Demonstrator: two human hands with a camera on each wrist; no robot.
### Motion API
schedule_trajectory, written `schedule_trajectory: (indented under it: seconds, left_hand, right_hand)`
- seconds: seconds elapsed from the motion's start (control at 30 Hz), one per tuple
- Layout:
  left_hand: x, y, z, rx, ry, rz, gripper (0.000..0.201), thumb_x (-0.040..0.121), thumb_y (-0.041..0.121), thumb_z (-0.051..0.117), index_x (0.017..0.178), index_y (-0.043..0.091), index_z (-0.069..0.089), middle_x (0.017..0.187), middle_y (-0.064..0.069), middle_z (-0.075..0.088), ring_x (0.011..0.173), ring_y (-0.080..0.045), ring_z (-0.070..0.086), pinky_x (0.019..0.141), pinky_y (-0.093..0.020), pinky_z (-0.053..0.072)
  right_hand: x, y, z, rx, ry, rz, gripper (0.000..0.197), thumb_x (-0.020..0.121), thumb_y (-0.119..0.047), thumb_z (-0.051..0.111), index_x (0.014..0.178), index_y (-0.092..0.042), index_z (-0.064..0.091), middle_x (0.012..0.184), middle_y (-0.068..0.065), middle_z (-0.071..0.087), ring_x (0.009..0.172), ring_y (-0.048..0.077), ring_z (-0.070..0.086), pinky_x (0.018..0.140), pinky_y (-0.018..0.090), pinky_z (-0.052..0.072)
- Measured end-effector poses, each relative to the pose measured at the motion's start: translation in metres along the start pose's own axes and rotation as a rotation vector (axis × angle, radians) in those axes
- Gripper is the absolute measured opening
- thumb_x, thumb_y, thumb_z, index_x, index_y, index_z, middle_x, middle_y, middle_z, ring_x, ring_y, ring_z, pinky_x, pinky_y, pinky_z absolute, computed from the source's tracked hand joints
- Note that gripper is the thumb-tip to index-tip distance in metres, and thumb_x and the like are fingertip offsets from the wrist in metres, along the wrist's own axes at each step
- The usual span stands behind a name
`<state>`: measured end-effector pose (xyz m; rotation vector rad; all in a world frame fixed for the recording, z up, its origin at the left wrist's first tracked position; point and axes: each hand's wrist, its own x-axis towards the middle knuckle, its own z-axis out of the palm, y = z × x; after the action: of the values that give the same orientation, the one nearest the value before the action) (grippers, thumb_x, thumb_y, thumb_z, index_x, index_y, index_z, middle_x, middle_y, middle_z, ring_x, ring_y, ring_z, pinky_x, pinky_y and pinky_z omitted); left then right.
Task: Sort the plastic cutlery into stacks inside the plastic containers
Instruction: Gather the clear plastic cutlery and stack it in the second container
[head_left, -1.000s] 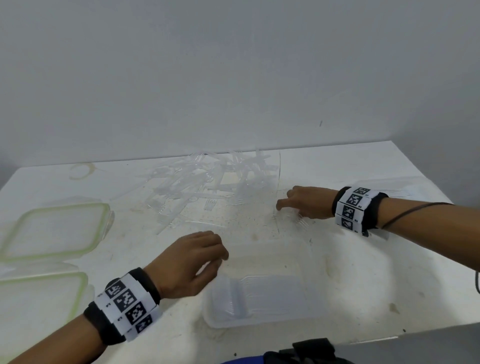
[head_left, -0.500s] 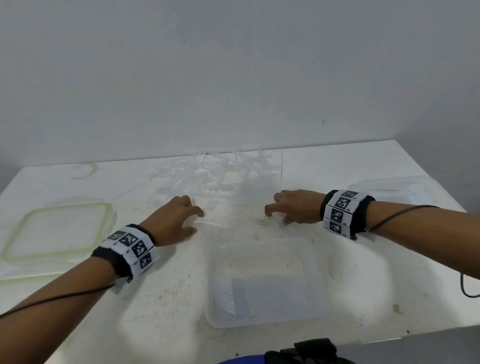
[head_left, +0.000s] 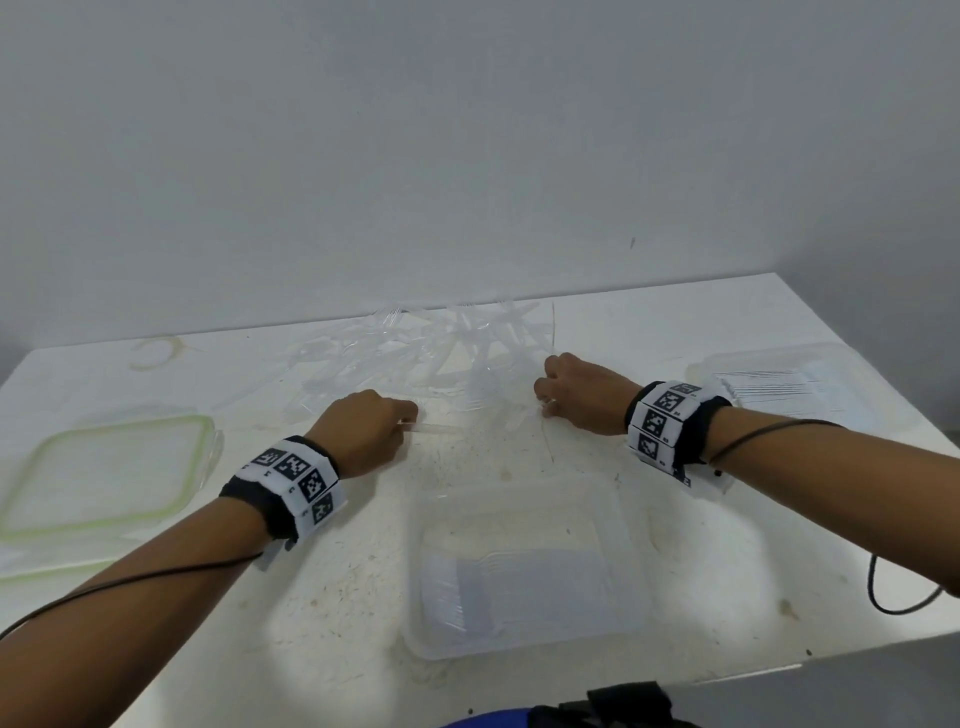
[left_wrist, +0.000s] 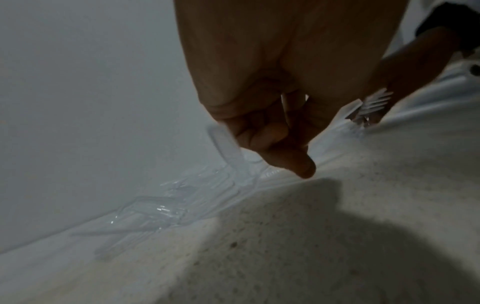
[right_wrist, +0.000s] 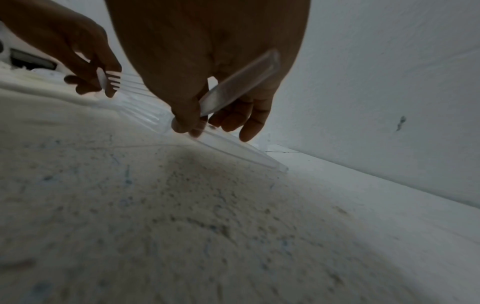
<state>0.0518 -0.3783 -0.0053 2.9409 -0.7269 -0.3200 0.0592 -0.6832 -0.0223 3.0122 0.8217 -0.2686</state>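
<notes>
- Head view: the left hand (head_left: 363, 431) sits at about 10 o'clock from the clear near container (head_left: 524, 566), fingers curled round a clear plastic piece (head_left: 434, 428) that pokes out toward 3 o'clock over the white table (head_left: 332, 597).
- The right hand (head_left: 584, 397) lies at 1 o'clock from that container, fingers bent down at the edge of the loose cutlery pile (head_left: 431, 353), which spreads at 12 o'clock against the wall.
- A stack of clear cutlery (head_left: 467, 587) lies inside the near container; a second container (head_left: 779, 387) with cutlery stands at 3 o'clock of the right hand, and a green-rimmed lid (head_left: 111, 475) at 9 o'clock of the left hand.
- Left wrist view: the left hand (left_wrist: 275, 123) has its fingers curled in, a clear handle (left_wrist: 226, 148) beside them at 9 o'clock; I cannot tell how firmly it is held. Loose clear pieces (left_wrist: 155, 211) lie at 7 o'clock.
- Right wrist view: the right hand (right_wrist: 207, 82) pinches a clear handle (right_wrist: 239, 82) between thumb and fingers, the other fingers hanging loose above another clear piece (right_wrist: 241, 152) on the table. At 10 o'clock the left hand (right_wrist: 78, 57) holds a fork (right_wrist: 110, 79).
</notes>
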Motion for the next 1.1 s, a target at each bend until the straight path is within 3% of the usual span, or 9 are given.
schedule_trajectory:
  seconds: [0.1, 0.2, 0.3, 0.4, 0.53, 0.73, 0.83, 0.93, 1.1]
  left_hand:
    - [-0.002, 0.000, -0.011, -0.194, 0.062, -0.040, 0.020, 0.090, 0.014, 0.044, 0.090, 0.017, 0.064, 0.066, 0.000, 0.065, 0.058, -0.020, 0.057, 0.058, -0.030, 0.047]
    - [-0.007, 0.005, -0.032, -0.370, 0.060, -0.108, 0.028, 0.092, 0.023, 0.045, 0.074, 0.012, 0.063, 0.060, 0.000, 0.068, 0.055, -0.022, 0.064, 0.064, -0.035, 0.054]
    - [-0.012, 0.009, -0.057, -0.403, -0.062, -0.161, 0.040, 0.097, 0.037, 0.047, 0.074, 0.008, 0.064, 0.061, 0.000, 0.070, 0.054, -0.015, 0.067, 0.066, -0.027, 0.051]
    - [-0.019, 0.009, -0.079, -0.361, -0.194, -0.134, 0.024, 0.092, 0.024, 0.055, 0.074, 0.010, 0.061, 0.061, 0.000, 0.070, 0.052, -0.011, 0.064, 0.059, -0.021, 0.046]
    - [-0.021, 0.011, -0.094, -0.354, -0.196, -0.095, 0.011, 0.088, 0.004, 0.050, 0.086, 0.013, 0.056, 0.062, -0.003, 0.070, 0.054, -0.012, 0.066, 0.056, -0.021, 0.047]
    - [0.000, 0.011, -0.070, -0.166, -0.241, -0.143, 0.031, 0.087, 0.002, 0.044, 0.113, 0.017, 0.044, 0.080, -0.007, 0.069, 0.059, -0.014, 0.068, 0.055, -0.026, 0.049]
    - [0.012, 0.007, -0.056, -0.084, -0.196, -0.179, 0.026, 0.084, -0.001, 0.041, 0.103, 0.012, 0.053, 0.087, -0.009, 0.065, 0.065, -0.016, 0.064, 0.061, -0.027, 0.051]
    - [0.025, 0.002, -0.044, -0.086, -0.096, -0.184, 0.013, 0.086, 0.003, 0.040, 0.084, 0.013, 0.047, 0.092, -0.010, 0.060, 0.068, -0.017, 0.051, 0.055, -0.024, 0.037]
    - [0.046, -0.007, -0.032, -0.270, 0.043, -0.229, 0.005, 0.088, 0.009, 0.047, 0.091, 0.011, 0.052, 0.090, -0.005, 0.060, 0.080, -0.022, 0.053, 0.061, -0.027, 0.037]
  right_hand:
    - [0.002, -0.003, -0.004, 0.012, 0.043, 0.011, 0.020, 0.100, -0.024, 0.050, 0.103, -0.007, 0.059, 0.101, 0.009, 0.053, 0.086, 0.017, 0.034, 0.072, 0.030, 0.033]
    - [0.004, -0.011, -0.010, 0.062, -0.042, 0.046, 0.014, 0.101, -0.023, 0.047, 0.095, -0.011, 0.052, 0.089, 0.002, 0.048, 0.082, 0.019, 0.040, 0.070, 0.030, 0.034]
    - [0.004, -0.019, -0.023, 0.190, -0.182, 0.114, 0.016, 0.102, -0.024, 0.043, 0.090, -0.014, 0.040, 0.076, 0.001, 0.044, 0.070, 0.021, 0.047, 0.059, 0.030, 0.036]
    - [0.003, -0.021, -0.039, 0.264, -0.284, 0.127, 0.019, 0.102, -0.022, 0.041, 0.087, -0.012, 0.039, 0.075, 0.002, 0.048, 0.062, 0.016, 0.044, 0.055, 0.026, 0.035]
    - [0.002, -0.019, -0.054, 0.397, -0.300, 0.150, 0.023, 0.102, -0.025, 0.039, 0.082, -0.013, 0.037, 0.075, 0.002, 0.048, 0.064, 0.019, 0.046, 0.057, 0.025, 0.043]
    - [0.001, -0.012, -0.046, 0.439, -0.243, 0.236, 0.024, 0.100, -0.018, 0.038, 0.076, -0.017, 0.035, 0.077, 0.003, 0.048, 0.068, 0.023, 0.046, 0.055, 0.027, 0.045]
    - [-0.003, -0.010, -0.041, 0.411, -0.206, 0.239, 0.027, 0.100, -0.015, 0.037, 0.074, -0.019, 0.032, 0.074, -0.001, 0.045, 0.070, 0.020, 0.039, 0.057, 0.026, 0.031]
    - [-0.008, -0.016, -0.037, 0.407, -0.229, 0.232, 0.018, 0.100, -0.020, 0.038, 0.082, -0.016, 0.038, 0.077, -0.002, 0.048, 0.068, 0.015, 0.042, 0.057, 0.026, 0.030]
    - [-0.002, -0.034, -0.025, 0.296, -0.298, 0.129, 0.027, 0.096, -0.033, 0.053, 0.094, -0.006, 0.054, 0.088, 0.004, 0.059, 0.078, 0.020, 0.051, 0.059, 0.026, 0.036]
